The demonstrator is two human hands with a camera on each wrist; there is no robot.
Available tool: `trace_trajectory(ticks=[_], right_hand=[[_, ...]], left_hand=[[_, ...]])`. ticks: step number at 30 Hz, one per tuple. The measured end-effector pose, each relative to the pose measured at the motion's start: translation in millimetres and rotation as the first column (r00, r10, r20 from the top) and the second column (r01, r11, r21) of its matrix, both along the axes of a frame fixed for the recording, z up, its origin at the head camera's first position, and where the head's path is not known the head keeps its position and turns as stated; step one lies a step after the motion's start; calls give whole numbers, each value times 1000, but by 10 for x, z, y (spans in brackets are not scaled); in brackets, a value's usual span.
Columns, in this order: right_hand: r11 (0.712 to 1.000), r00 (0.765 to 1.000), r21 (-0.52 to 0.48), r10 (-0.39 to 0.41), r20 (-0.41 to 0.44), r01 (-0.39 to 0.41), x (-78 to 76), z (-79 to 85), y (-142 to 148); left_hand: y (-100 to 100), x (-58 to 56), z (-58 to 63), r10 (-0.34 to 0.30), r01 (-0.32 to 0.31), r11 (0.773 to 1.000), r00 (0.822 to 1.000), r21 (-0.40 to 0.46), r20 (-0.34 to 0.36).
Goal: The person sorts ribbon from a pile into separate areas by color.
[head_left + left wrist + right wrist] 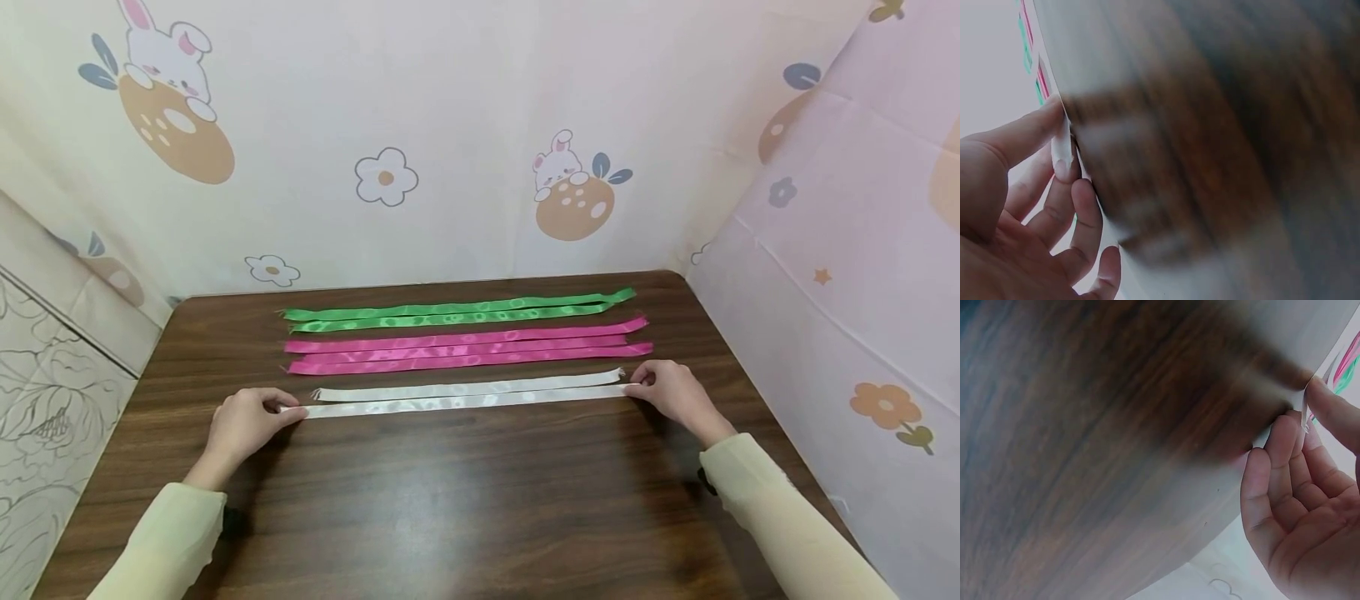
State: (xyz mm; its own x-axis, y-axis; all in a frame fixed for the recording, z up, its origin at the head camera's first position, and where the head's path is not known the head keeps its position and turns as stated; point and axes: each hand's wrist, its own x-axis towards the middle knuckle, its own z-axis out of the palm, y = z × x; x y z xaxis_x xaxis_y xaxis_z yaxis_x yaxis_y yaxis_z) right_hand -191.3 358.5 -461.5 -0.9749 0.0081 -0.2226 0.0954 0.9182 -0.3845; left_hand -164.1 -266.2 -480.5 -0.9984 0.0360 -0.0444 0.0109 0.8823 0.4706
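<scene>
A white satin ribbon (450,402) stretches straight across the table between both hands. Its left end is pinched between thumb and fingers of my left hand (246,423); in the left wrist view a short white tail (1062,150) lies against the fingers. My right hand (673,396) pinches the other end, whose frayed tip (1305,419) shows in the right wrist view. Just behind, a second white ribbon (480,387) lies roughly parallel. Farther back are several pink ribbons (465,350), and beyond them green ribbons (457,315), all laid out lengthwise.
The dark wood-grain table (450,508) has rounded back corners. A pale curtain (465,108) printed with rabbits and flowers hangs behind it, and a similar cloth (847,292) runs along the right side. A panel with line-drawn flowers (52,425) stands at the left.
</scene>
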Motion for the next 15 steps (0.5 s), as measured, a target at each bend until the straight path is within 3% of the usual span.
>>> trace_trajectory(ticks=[15], right_hand=[[999,999,27,-25,20,24,36,-11,152]], left_hand=[[-139,-2,27,39,-39,999,997,-8,62]])
